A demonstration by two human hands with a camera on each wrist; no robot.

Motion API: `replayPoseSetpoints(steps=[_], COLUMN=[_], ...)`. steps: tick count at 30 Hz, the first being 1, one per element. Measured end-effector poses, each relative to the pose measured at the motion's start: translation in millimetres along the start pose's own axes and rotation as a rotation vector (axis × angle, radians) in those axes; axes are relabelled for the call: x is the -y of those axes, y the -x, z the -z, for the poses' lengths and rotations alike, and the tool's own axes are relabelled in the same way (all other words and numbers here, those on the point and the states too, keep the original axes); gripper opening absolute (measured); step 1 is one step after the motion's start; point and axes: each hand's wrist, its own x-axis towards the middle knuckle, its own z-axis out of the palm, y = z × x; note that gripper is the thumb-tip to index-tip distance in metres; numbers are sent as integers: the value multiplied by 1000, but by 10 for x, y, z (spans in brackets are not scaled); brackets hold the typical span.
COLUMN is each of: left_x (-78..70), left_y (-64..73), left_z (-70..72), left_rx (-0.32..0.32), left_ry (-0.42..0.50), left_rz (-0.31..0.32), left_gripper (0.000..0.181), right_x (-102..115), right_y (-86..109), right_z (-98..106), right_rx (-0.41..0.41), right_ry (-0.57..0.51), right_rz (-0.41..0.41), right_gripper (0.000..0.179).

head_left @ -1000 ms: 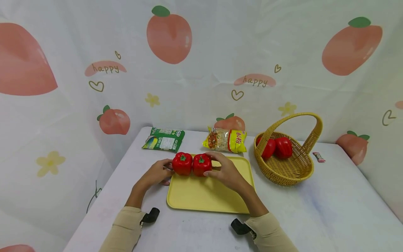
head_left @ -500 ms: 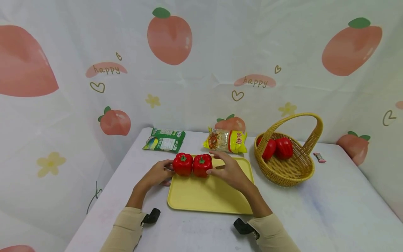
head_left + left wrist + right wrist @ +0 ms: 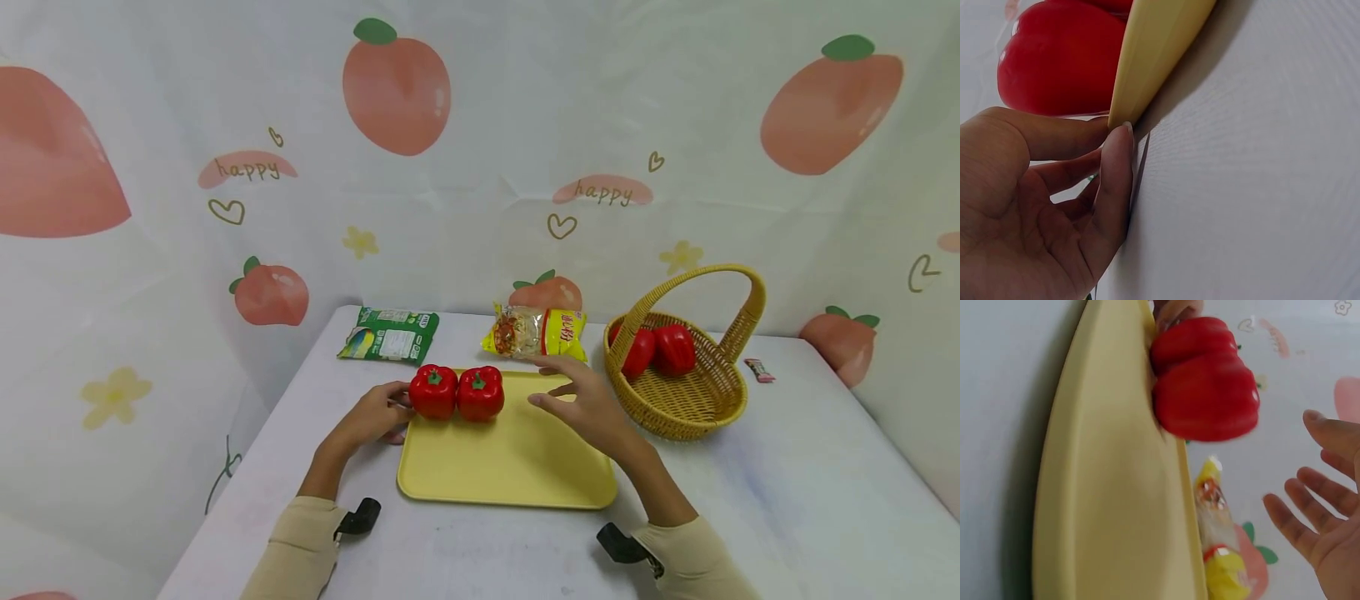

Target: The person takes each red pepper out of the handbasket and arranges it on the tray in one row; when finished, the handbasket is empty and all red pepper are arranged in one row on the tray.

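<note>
Two red bell peppers, a left one (image 3: 432,392) and a right one (image 3: 481,393), stand side by side at the back left of the yellow tray (image 3: 510,467), green stems up. At the tray's left edge, my left hand (image 3: 375,412) pinches the rim; the left wrist view has the fingertips meeting on the tray's corner (image 3: 1141,69), just under a pepper (image 3: 1060,56). My right hand (image 3: 588,408) hovers over the tray's right part, fingers spread and holding nothing. In the right wrist view that hand (image 3: 1329,506) is apart from the peppers (image 3: 1210,397).
A wicker basket (image 3: 667,425) with two more red peppers (image 3: 675,348) stands right of the tray. Behind the tray lie a green packet (image 3: 390,335) and a yellow noodle packet (image 3: 562,333). A small wrapped candy (image 3: 760,370) lies by the basket.
My right hand has let go of the right pepper and moved right, away from it. The left hand and both peppers have stayed in place.
</note>
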Motion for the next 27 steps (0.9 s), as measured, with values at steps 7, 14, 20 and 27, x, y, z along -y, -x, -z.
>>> replayPoseSetpoints(steps=[7,14,20,27], left_x=[7,11,19,12], left_y=[-8,-8,-6,-4], left_z=[4,6,4,-3], left_rx=[-1,-2,-6,-8], left_ry=[6,3,5,13], left_rz=[1,-2,1,1], left_gripper=[53,53,53,53], right_x=[-105,-205,-269,-395], right_y=[174,342,476,548], right_z=[324,678,1006,1352], right_rx=[-80,-175,-230,-205], right_ry=[100,190,300,383], right_rz=[132,229,189,59], right_gripper=[48,49,51,52])
